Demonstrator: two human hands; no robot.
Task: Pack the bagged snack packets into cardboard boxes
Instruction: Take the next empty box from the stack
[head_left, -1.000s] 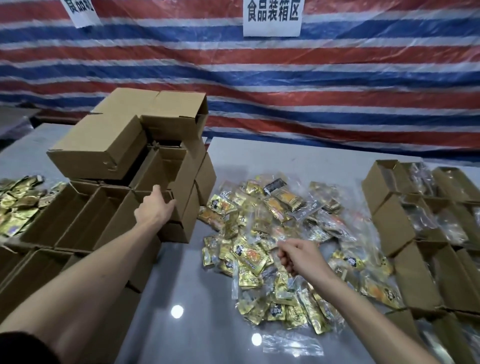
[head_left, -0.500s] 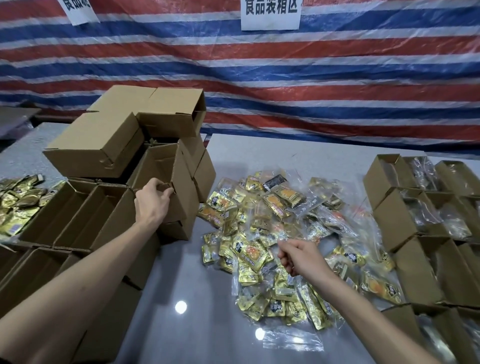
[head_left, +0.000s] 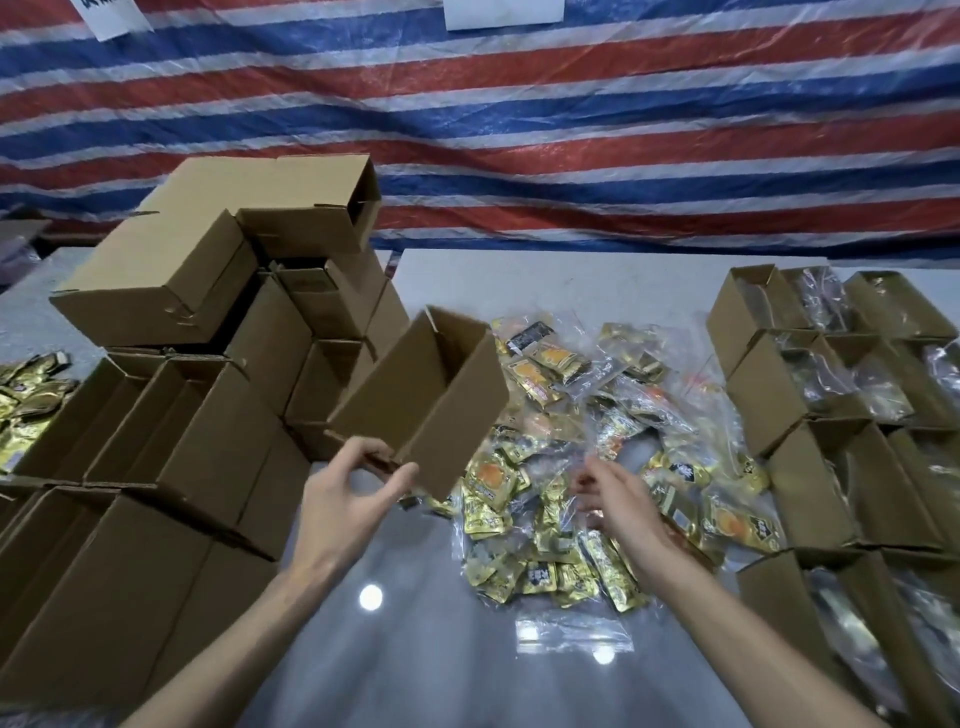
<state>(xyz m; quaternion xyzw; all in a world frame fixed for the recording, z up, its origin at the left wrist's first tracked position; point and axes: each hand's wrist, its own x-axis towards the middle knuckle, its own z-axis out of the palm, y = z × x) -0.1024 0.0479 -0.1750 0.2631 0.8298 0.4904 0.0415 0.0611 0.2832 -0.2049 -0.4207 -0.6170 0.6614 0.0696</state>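
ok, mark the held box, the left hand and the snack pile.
held box (head_left: 457, 415): head view, on its outer side wall.
left hand (head_left: 349, 496): head view, on the middle of the hand.
snack pile (head_left: 488, 480): head view, on a gold packet near the box.

I see a red, white and blue striped tarp (head_left: 571, 130) as back wall, two white paper sheets (head_left: 504, 13) fixed on it. The glossy grey table (head_left: 415, 665) shows round light spots (head_left: 370, 596).
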